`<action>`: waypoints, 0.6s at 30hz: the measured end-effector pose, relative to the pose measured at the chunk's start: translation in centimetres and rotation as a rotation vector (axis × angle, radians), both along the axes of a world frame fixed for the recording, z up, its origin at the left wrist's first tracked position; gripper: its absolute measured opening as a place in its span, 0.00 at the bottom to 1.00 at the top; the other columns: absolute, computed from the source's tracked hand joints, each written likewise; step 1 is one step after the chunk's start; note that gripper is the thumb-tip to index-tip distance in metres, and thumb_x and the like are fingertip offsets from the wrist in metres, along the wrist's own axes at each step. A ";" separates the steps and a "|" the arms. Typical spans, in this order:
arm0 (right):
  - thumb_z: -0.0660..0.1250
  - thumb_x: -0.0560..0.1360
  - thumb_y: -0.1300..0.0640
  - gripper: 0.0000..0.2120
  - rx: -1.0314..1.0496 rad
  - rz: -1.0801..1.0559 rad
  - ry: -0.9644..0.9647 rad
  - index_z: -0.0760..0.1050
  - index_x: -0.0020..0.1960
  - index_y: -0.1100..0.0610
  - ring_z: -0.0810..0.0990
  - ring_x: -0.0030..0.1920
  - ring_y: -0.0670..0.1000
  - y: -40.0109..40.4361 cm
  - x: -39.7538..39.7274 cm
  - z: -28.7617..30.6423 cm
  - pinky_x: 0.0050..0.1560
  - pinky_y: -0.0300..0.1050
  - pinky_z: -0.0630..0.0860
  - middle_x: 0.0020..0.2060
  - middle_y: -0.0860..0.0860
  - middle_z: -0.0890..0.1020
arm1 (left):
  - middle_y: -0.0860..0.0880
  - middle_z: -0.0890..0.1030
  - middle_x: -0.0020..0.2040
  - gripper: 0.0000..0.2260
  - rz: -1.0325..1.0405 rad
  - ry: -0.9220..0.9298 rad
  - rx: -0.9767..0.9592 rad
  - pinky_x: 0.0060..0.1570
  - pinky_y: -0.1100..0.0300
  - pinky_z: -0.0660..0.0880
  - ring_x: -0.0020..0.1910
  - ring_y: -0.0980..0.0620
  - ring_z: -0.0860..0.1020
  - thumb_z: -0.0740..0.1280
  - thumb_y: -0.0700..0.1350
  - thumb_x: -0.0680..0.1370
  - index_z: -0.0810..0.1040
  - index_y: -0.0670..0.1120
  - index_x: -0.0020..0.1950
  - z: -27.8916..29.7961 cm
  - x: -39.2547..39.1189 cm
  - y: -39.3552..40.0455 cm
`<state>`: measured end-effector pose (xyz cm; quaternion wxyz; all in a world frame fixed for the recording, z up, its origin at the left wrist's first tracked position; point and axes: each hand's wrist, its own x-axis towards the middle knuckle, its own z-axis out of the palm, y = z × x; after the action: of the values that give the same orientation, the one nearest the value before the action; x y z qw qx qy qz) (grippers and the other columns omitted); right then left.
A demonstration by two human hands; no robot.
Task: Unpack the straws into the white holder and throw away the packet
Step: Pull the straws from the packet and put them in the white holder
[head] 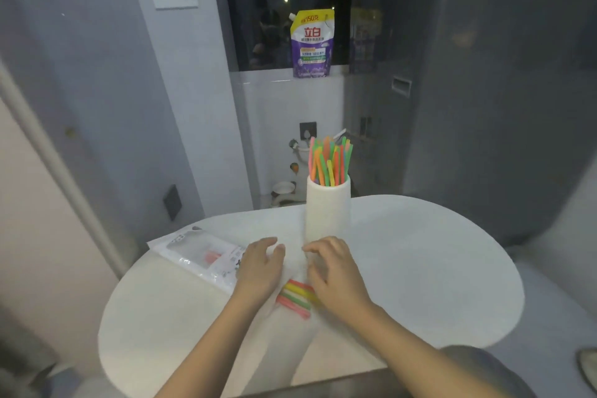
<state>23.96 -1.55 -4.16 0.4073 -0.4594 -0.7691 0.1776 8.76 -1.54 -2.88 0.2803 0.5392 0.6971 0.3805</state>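
**Loose straws on the table, holder already bristling**

Seen from above the white oval table (420, 268): left hand (258, 271) and right hand (336, 275) side by side near the middle, palms down, fingers relaxed and slightly spread, gripping nothing. Between and beneath the wrists, a small bundle of loose straws (295, 297) in red, yellow and green, flat on the tabletop, partly hidden under the right hand. Just beyond the fingertips, toward the far edge, the white holder (328, 207) upright, packed with coloured straws (329, 160) sticking out of the top. Toward the far left edge, the clear plastic packet (200, 257) lying flat, its near end under the left hand, something red faintly visible inside. On the window ledge behind, a purple detergent pouch (311, 43) standing upright.
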 end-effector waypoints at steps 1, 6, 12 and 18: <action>0.62 0.75 0.58 0.12 -0.065 0.014 -0.053 0.75 0.58 0.55 0.71 0.59 0.49 0.2 -0.4 -0.8 0.57 0.35 0.66 0.53 0.48 0.74 | 0.47 0.71 0.70 0.17 0.029 0.065 -0.067 0.71 0.50 0.60 0.70 0.48 0.67 0.58 0.47 0.80 0.73 0.46 0.67 -0.7 -0.4 -0.2; 0.61 0.77 0.53 0.20 -0.262 0.085 -0.263 0.70 0.67 0.57 0.70 0.64 0.54 1.4 -2.6 -2.8 0.64 0.43 0.65 0.63 0.54 0.74 | 0.46 0.58 0.77 0.19 0.226 0.170 -0.172 0.73 0.46 0.53 0.76 0.47 0.56 0.60 0.47 0.78 0.71 0.48 0.70 -3.6 -2.1 -1.4; 0.61 0.77 0.54 0.17 -0.478 0.126 -0.136 0.75 0.63 0.58 0.76 0.60 0.56 2.2 -4.1 -3.2 0.60 0.45 0.71 0.59 0.58 0.79 | 0.37 0.54 0.77 0.22 0.451 -0.135 -0.005 0.71 0.61 0.53 0.77 0.44 0.54 0.66 0.41 0.76 0.70 0.40 0.70 -4.3 -3.1 -1.2; 0.66 0.75 0.52 0.13 -0.670 0.036 0.201 0.77 0.57 0.55 0.78 0.55 0.48 2.4 -4.2 -3.0 0.55 0.40 0.71 0.55 0.50 0.80 | 0.40 0.74 0.65 0.33 0.559 -0.715 -0.007 0.61 0.46 0.73 0.61 0.40 0.76 0.70 0.37 0.73 0.58 0.39 0.75 -4.2 -3.2 -0.7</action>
<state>19.73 0.82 -7.19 0.3045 -0.5341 -0.6322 0.4715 5.55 -2.22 -7.05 0.3919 0.1642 0.6765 0.6016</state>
